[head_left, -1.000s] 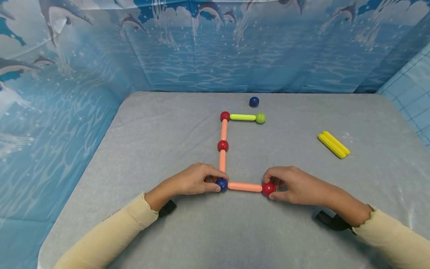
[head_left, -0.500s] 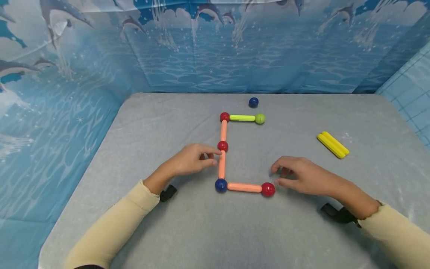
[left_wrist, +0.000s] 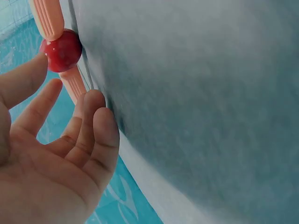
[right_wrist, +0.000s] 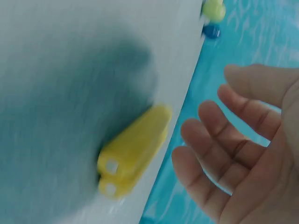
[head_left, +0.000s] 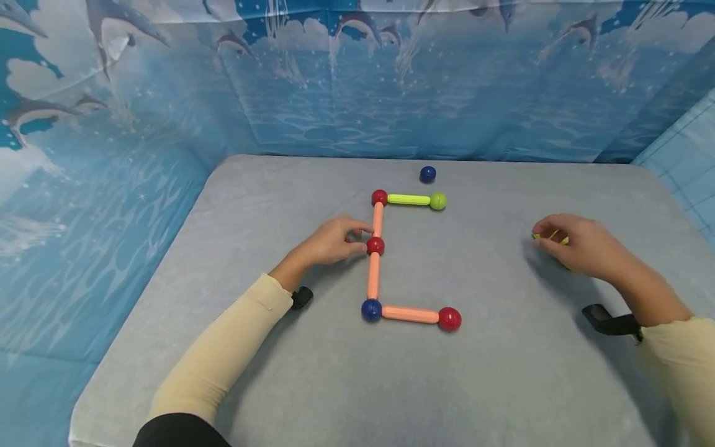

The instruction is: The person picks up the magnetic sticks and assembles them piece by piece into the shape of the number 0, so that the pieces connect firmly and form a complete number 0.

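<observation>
Several balls and sticks form an angular chain on the grey table. My left hand [head_left: 335, 241] is beside the chain's middle red ball [head_left: 375, 246], its thumb tip at the ball and its fingers loosely bent near the upper orange stick [head_left: 378, 217]. Below that ball, another orange stick [head_left: 373, 276] runs to a blue ball [head_left: 371, 310]; from there a third orange stick [head_left: 410, 315] leads to a red ball [head_left: 449, 319]. Over two yellow sticks [right_wrist: 133, 149] lying side by side hovers my right hand [head_left: 586, 245], its fingers relaxed and apart from them; it mostly hides them in the head view.
At the chain's top, a red ball [head_left: 379, 198] joins a lime stick [head_left: 409, 199] ending in a green ball [head_left: 438, 201]. A loose blue ball [head_left: 427, 174] lies near the table's back edge. Blue dolphin-print cloth [head_left: 357, 93] hangs behind.
Both hands have let go of the bottom balls. The left has moved up the chain to the middle red ball; the right has moved right and away, over the yellow sticks.
</observation>
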A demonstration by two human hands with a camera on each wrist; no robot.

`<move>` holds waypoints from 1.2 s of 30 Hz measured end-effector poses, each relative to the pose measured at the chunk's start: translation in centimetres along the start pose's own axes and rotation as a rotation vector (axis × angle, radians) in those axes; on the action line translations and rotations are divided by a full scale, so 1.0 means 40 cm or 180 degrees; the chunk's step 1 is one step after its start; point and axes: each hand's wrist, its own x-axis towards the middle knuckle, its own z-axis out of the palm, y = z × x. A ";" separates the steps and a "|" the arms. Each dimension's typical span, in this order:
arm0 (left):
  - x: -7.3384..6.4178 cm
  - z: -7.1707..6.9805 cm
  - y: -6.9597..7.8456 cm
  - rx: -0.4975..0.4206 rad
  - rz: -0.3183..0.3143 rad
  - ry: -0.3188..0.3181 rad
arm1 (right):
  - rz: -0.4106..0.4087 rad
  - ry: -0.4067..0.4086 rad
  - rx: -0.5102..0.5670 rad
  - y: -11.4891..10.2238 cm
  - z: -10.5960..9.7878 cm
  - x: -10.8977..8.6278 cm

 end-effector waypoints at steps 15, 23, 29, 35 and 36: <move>0.013 0.019 0.004 -0.0312 -0.0057 -0.0024 | 0.0410 -0.0163 -0.0442 0.066 0.014 0.007; 0.018 0.024 0.014 -0.0405 -0.0159 -0.0017 | 0.0365 0.0094 -0.0477 0.034 0.035 0.006; 0.020 0.026 0.021 -0.0386 -0.0155 -0.0018 | 0.0176 0.0243 -0.0436 0.021 0.045 0.006; 0.021 0.028 0.024 -0.0387 -0.0209 -0.0062 | 0.0292 -0.0012 -0.0408 0.017 0.047 0.009; 0.021 0.028 0.025 -0.0391 -0.0222 -0.0066 | 0.0295 -0.0050 -0.0438 0.016 0.048 0.010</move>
